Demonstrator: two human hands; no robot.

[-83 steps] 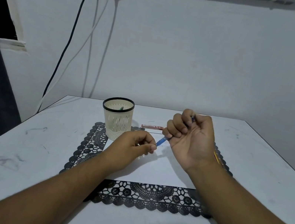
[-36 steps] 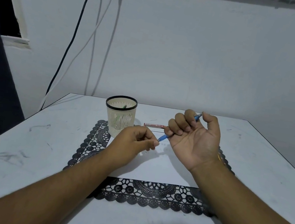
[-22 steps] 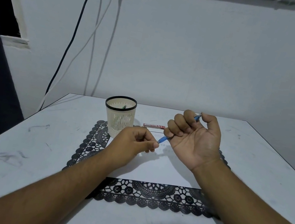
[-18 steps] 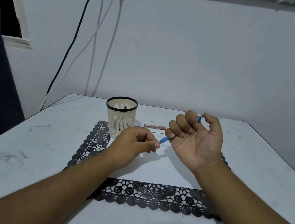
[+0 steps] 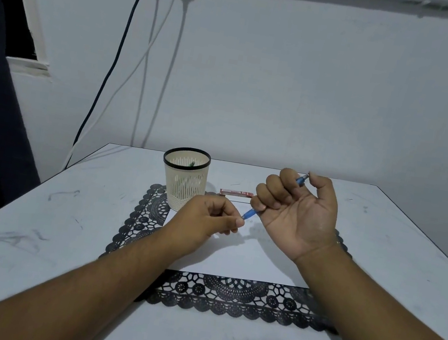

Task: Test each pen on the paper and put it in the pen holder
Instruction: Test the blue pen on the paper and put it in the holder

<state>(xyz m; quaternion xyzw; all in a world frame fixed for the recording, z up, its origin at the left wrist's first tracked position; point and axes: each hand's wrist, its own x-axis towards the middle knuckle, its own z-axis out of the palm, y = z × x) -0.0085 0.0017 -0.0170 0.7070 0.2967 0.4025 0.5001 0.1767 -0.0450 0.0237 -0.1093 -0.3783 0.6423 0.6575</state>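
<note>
My right hand (image 5: 297, 211) is palm up above the white paper (image 5: 235, 255) and curls its fingers round a blue pen (image 5: 251, 212). The pen's upper end (image 5: 302, 179) shows near the thumb. My left hand (image 5: 205, 223) pinches at the pen's lower tip with thumb and forefinger. A cream mesh pen holder (image 5: 184, 181) with a black rim stands on the mat's far left corner, a dark pen inside it.
A black lace placemat (image 5: 225, 296) lies under the paper on a white table (image 5: 29, 226). A small red box (image 5: 236, 193) lies beyond the paper, next to the holder. Cables (image 5: 108, 73) hang down the wall at the far left.
My right thumb has lifted away from the curled fingers, baring the pen's upper end. Both hands stay at about the same spot, left fingers still at the pen's tip.
</note>
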